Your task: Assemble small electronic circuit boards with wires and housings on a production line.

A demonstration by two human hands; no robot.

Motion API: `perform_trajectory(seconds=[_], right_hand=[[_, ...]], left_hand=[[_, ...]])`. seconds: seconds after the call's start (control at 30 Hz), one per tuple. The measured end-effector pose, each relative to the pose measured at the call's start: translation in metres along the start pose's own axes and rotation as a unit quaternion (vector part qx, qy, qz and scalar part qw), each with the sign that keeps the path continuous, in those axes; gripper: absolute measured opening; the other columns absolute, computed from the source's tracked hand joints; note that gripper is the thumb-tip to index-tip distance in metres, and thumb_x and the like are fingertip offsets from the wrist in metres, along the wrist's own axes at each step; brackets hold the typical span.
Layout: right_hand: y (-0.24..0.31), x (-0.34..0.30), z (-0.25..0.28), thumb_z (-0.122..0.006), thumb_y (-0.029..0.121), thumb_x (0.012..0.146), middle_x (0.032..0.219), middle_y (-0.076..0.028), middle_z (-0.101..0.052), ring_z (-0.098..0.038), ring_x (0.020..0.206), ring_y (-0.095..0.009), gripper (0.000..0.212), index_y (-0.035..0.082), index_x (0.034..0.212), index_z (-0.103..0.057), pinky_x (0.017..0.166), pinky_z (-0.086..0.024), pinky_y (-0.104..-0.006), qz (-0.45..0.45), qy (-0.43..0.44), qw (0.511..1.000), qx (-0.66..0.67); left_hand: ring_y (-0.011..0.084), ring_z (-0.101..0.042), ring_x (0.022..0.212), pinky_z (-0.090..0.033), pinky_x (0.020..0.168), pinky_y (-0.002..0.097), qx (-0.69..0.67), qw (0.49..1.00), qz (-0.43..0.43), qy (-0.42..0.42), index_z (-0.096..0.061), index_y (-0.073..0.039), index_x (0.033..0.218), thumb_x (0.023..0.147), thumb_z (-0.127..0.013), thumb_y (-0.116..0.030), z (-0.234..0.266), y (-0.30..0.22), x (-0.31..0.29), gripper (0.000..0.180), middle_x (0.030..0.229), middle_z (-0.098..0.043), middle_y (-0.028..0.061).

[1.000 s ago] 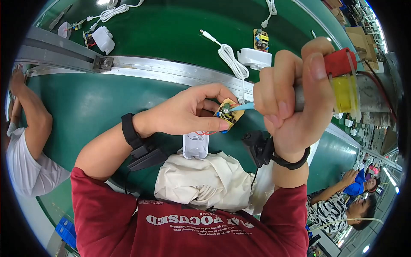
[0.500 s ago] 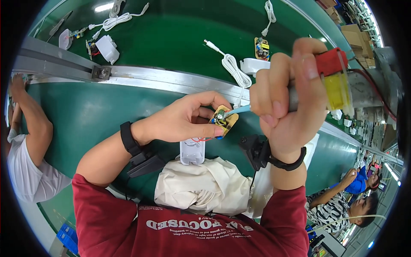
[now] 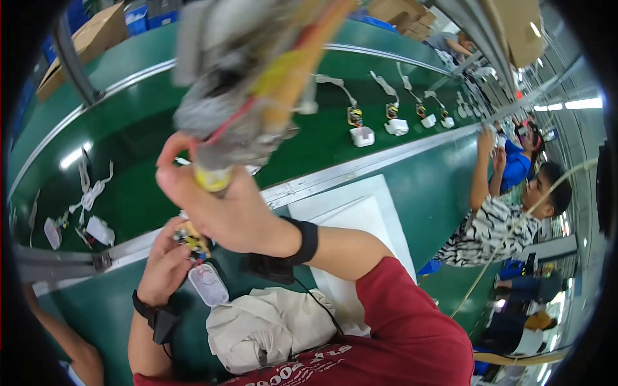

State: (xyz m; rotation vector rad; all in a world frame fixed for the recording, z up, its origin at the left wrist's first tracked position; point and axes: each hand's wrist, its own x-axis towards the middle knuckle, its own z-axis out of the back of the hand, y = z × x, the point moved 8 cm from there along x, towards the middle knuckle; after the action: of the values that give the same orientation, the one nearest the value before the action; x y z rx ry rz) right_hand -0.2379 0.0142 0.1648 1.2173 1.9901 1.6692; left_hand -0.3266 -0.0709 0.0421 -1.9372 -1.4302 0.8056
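Observation:
My left hand (image 3: 162,269) is closed on a small circuit board (image 3: 192,240), pinching it by its edges. Red wires run from the board toward an open white plastic housing (image 3: 208,285) lying beside it on the green table. My right hand (image 3: 225,209) wraps round the neck of a bulky grey tool (image 3: 222,132) bound with tape, yellow at the neck, with a red wire along it. The tool's upper part is blurred. Its tip is hidden behind my right hand, which is just above and right of the board.
A crumpled white cloth (image 3: 267,325) lies in front of me, with white sheets (image 3: 357,215) to its right. Beyond a metal rail (image 3: 347,164), a green belt (image 3: 257,193) bears several boards, white housings and cables. A co-worker's arm (image 3: 67,328) is at left; a co-worker (image 3: 499,222) sits at right.
The view has swung to the right, so both hands appear further left. The tool's light-blue tip, seen touching the board before, is now out of sight. Both hands keep their grips.

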Motion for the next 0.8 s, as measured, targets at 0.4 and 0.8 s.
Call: perform_trajectory(seconds=[0.4, 0.8], right_hand=[[-0.011, 0.003, -0.014, -0.060, 0.014, 0.091, 0.097, -0.006, -0.058, -0.055, 0.090, -0.016, 0.021, 0.001, 0.107, -0.054, 0.082, -0.045, -0.0318, 0.156, -0.042, 0.986, -0.052], [-0.010, 0.010, -0.019, -0.058, 0.012, 0.093, 0.101, -0.005, -0.059, -0.053, 0.093, -0.012, 0.020, 0.000, 0.110, -0.056, 0.085, -0.044, -0.0300, 0.151, -0.032, 0.987, -0.044]], left_hand=[[0.0293, -0.055, 0.116, -0.045, 0.096, 0.0387, 0.382, 0.902, -0.172, -0.107, -0.044, -0.001, 0.133, 0.086, -0.066, -0.017, 0.043, -0.109, 0.090, 0.055, 0.126, -0.056, 0.0149], [0.0416, -0.050, 0.118, -0.042, 0.098, 0.0464, 0.844, 0.389, -0.131, -0.345, -0.046, 0.000, 0.132, 0.087, -0.059, -0.018, 0.167, -0.150, 0.022, 0.050, 0.129, -0.051, 0.0261]])
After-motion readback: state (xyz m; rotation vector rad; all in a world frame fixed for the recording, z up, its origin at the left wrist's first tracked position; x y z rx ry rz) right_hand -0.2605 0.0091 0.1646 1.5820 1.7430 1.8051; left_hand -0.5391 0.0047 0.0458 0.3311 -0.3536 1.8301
